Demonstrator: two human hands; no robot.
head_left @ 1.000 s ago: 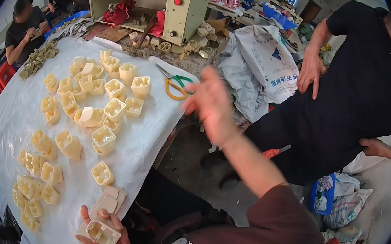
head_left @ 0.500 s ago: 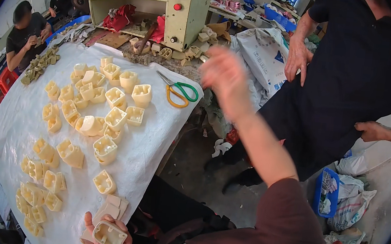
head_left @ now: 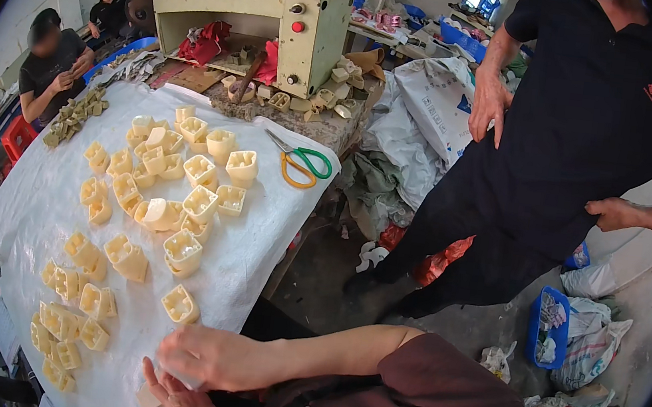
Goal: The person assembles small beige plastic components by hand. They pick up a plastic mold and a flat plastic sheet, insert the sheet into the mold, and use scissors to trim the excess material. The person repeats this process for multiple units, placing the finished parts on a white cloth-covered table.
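A pale piece (head_left: pixel 189 382) is seen between the two hands, near the close edge of the white sheet (head_left: pixel 233 273); most of it is covered by the right hand (head_left: pixel 204 357). The right fingers are curled, but whether anything is gripped by them cannot be told. The left hand (head_left: pixel 186 406) is held just below, its visible fingers loosely extended; its hold, too, cannot be made out. A flat beige piece (head_left: pixel 148 398) is partly hidden beside the left fingers. Just beyond the right hand, a hollow cream block (head_left: pixel 181 304) is set on the sheet, and many similar ones are spread across to the left. Farther off, scissors (head_left: pixel 296 160) with green and orange handles are laid open near the right corner. The far end of the tabletop (head_left: pixel 354 120) is taken up by a pale green machine (head_left: pixel 312 45) and scraps. Floor space to the right is blocked by a standing person (head_left: pixel 584 128) in dark clothes, with a white sack (head_left: pixel 431 95) and a blue basket (head_left: pixel 550 329) nearby.
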